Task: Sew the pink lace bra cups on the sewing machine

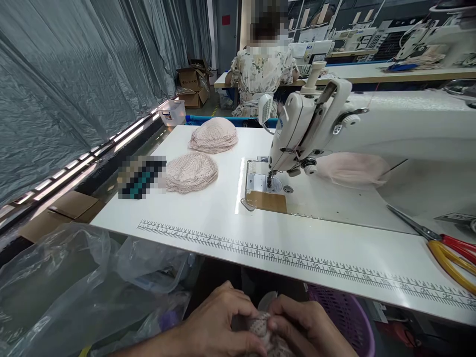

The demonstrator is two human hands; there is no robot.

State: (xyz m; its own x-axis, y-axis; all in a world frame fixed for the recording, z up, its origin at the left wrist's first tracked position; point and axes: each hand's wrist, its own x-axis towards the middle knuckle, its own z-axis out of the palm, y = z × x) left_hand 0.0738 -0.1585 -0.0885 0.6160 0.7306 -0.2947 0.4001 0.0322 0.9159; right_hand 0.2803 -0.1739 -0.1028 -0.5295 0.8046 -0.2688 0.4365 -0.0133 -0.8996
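Below the table's front edge, my left hand (226,320) and my right hand (303,322) pinch a piece of pale pink lace fabric (262,327) between them. Its lower part runs out of the picture. On the white sewing table (208,218) lie two stacks of pink lace pieces, a nearer stack (191,172) and a farther stack (213,135). A white sewing machine (297,124) stands on the right, its needle over the metal plate. Sheer pink fabric (353,168) lies under the machine's arm.
Scissors (435,238) with red and yellow handles lie at the table's right. A purple basket (344,317) stands under the table, and clear plastic bags (67,277) hang at the left. A printed ruler (271,253) runs along the front edge. Ahead, a person (262,74) sits facing away.
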